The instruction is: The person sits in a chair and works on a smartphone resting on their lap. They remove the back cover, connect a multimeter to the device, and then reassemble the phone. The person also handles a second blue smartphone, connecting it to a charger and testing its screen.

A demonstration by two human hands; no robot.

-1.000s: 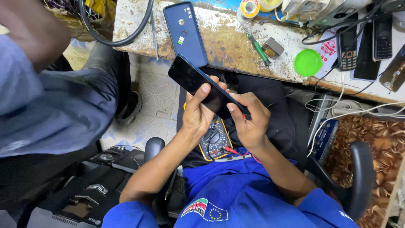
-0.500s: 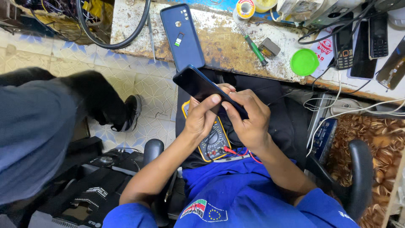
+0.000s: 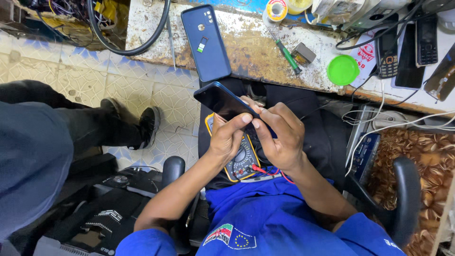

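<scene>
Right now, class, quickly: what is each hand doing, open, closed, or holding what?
Left hand: closed on the dark smartphone, fingers on its edge.
Right hand: closed on the same smartphone, from the other side.

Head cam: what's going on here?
A seated person in a blue shirt holds a dark smartphone with a blue rim in both hands, left hand and right hand, screen up, over a yellow-cased multimeter on the lap. A blue phone back cover lies on the worn workbench. Another person's dark shoe is on the tiled floor beside them.
</scene>
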